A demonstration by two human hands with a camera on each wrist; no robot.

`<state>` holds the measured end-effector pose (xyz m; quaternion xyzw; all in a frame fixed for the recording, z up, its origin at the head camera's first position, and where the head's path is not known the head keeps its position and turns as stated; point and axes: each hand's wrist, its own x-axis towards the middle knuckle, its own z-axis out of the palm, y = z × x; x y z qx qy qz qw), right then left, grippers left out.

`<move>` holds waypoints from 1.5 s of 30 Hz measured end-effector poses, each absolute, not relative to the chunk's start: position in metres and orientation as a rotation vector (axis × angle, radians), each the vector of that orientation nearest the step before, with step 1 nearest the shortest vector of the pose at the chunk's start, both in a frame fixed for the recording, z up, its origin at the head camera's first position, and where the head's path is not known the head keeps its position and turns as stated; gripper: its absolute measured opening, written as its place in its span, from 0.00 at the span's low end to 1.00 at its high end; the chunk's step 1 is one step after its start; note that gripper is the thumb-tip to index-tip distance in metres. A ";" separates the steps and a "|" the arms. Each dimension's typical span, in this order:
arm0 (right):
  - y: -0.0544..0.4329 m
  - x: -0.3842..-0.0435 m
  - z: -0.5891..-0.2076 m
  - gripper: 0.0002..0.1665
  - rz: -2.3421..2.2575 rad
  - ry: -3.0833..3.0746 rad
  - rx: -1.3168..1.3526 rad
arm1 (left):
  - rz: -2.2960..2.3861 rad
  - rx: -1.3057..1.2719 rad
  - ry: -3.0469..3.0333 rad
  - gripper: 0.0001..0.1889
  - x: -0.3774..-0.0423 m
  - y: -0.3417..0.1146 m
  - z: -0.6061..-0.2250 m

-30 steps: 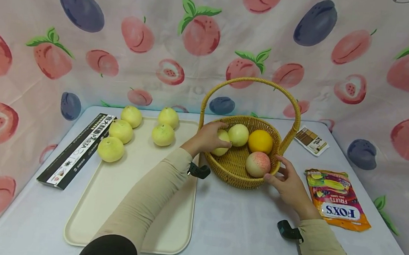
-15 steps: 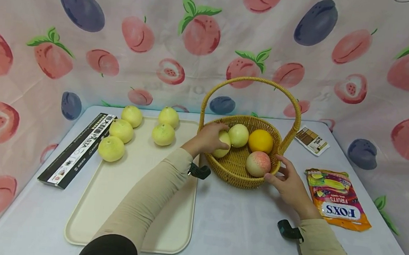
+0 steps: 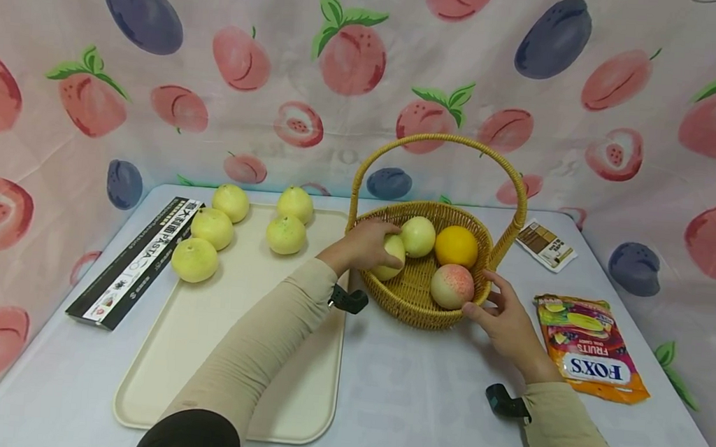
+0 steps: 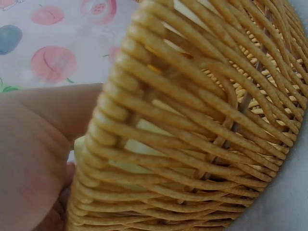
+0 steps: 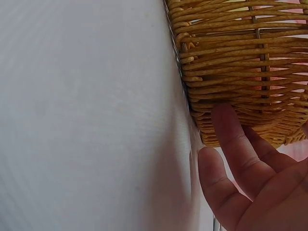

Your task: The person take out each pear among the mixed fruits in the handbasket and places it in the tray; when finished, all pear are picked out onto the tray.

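In the head view, my left hand (image 3: pixel 365 246) reaches over the left rim of a wicker basket (image 3: pixel 402 310) and grips a pale yellow-green round fruit (image 3: pixel 392 258) inside it. The left wrist view shows that fruit (image 4: pixel 149 149) through the weave, with part of the hand hidden behind the rim. Beside it in the basket lie another pale green fruit (image 3: pixel 418 237), an orange (image 3: pixel 456 247) and a peach (image 3: pixel 452 287). My right hand (image 3: pixel 508 326) holds the basket's right side, thumb at the rim; its fingers (image 5: pixel 236 144) touch the outer wall in the right wrist view.
A cream tray (image 3: pixel 229 368) at left carries several pale yellow fruits (image 3: pixel 286 235). A black pasta box (image 3: pixel 134 262) lies by its left edge. At right are a candy bag (image 3: pixel 591 350) and a small brown-and-white packet (image 3: pixel 547 247). The basket's tall handle (image 3: pixel 443 139) arches upward.
The fruit in my left hand has shifted slightly to the right and down within the basket. My right hand and the basket stay in place.
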<state>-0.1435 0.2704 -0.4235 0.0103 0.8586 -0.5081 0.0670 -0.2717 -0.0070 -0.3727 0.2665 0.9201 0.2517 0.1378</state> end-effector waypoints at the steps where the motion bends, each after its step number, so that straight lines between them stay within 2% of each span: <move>1: 0.270 -0.144 -0.423 0.53 -1.535 2.587 0.028 | 0.713 0.784 2.659 0.36 -0.272 -0.007 -0.372; 11: 0.270 -0.144 -0.424 0.52 -1.534 2.592 0.020 | 0.580 0.853 2.577 0.33 -0.270 -0.007 -0.369; 19: 0.270 -0.143 -0.422 0.52 -1.529 2.599 0.016 | 0.527 0.870 2.584 0.38 -0.269 -0.006 -0.368; 26: 0.270 -0.143 -0.422 0.52 -1.535 2.600 0.014 | 0.564 0.870 2.601 0.38 -0.268 -0.007 -0.368; 37: 0.271 -0.143 -0.424 0.52 -1.536 2.595 0.015 | 1.038 0.834 2.573 0.38 -0.262 -0.017 -0.374; 45: 0.272 -0.144 -0.424 0.52 -1.534 2.596 0.013 | 1.233 0.884 2.553 0.37 -0.252 -0.028 -0.364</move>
